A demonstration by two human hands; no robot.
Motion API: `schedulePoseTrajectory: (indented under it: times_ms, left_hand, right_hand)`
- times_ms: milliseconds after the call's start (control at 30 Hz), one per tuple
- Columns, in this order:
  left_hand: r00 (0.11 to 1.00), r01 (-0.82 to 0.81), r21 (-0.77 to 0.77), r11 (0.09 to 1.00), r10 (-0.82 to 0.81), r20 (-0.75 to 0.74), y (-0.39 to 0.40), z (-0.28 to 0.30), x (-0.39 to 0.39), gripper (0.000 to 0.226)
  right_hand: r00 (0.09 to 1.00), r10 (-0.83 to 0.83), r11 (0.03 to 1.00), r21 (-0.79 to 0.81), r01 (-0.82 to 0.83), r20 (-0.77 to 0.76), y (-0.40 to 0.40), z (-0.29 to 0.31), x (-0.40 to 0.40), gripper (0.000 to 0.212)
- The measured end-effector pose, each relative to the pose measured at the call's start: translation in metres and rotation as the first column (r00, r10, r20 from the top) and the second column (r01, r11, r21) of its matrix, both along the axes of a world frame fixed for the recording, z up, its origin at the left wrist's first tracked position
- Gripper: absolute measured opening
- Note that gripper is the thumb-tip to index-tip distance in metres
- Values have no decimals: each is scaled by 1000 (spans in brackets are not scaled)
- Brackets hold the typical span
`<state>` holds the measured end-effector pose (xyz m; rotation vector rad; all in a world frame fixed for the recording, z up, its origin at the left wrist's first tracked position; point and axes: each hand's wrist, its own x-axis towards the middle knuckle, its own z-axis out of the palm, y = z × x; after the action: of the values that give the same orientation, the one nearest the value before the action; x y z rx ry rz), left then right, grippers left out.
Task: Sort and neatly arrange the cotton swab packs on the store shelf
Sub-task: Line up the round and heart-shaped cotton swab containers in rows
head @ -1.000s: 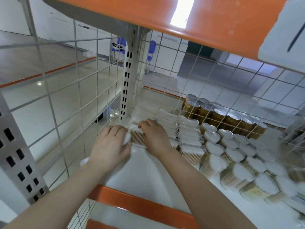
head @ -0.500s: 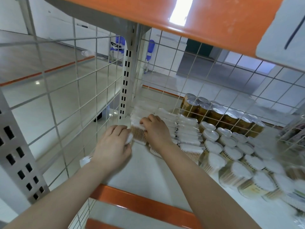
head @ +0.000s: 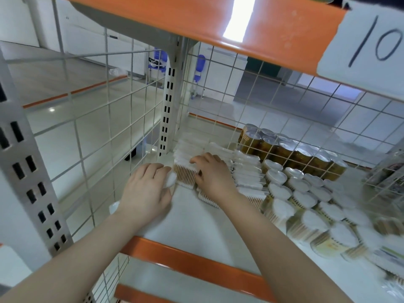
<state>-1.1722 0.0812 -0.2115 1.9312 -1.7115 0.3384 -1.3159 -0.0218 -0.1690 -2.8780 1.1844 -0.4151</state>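
Flat packs of wooden-stick cotton swabs [head: 244,169] lie in rows at the back left of the white shelf [head: 196,217]. My right hand [head: 211,173] grips one such pack [head: 184,174], standing on edge at the front of the leftmost row, fingers over its top. My left hand [head: 146,191] is just left of it, fingers curled round another white swab pack [head: 171,179]; most of that pack is hidden under the palm. Round tubs of swabs [head: 306,206] fill the right side.
A wire grid wall [head: 98,127] closes the left side and the back. An orange upper shelf [head: 218,25] hangs overhead with a white "10" label [head: 371,44]. Gold shrink-wrapped cans [head: 290,149] stand at the back. The orange front rail [head: 185,261] runs below my wrists.
Both hands have shifted slightly toward the back of the shelf, my right hand pushing the upright pack closer against the leftmost row. My left hand keeps its grip.
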Motion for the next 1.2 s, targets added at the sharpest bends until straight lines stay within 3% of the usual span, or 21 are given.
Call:
schedulePoseTrajectory:
  times_ms: [133, 333, 500, 600, 867, 1200]
  left_hand:
    - [1000, -25, -4, 1000, 25, 0, 11, 0, 0, 49]
    - [997, -75, -55, 996, 73, -31, 35, -1, -1, 40]
    - [994, -105, -14, 994, 105, -25, 49, -3, 4, 17]
    - [991, -133, 68, 989, 135, -22, 51, -4, 8, 35]
    - [987, -144, 196, 970, 154, -39, 55, -9, 8, 29]
    - [997, -41, 172, 984, 51, -52, 52, -1, -11, 38]
  right_hand:
    - [998, 39, 999, 9, -40, 40, 9, 0, -4, 42]
    - [983, 101, 981, 152, -125, 152, 23, 4, 9, 48]
    - [983, 103, 956, 256, -141, 155, 28, 8, 29, 48]
    - [983, 91, 949, 285, -135, 161, 31, 8, 35, 46]
    - [992, 13, 923, 381, -59, 122, 34, 2, 44, 54]
    - [982, -71, 943, 334, 9, 175, 38, 12, 11, 51]
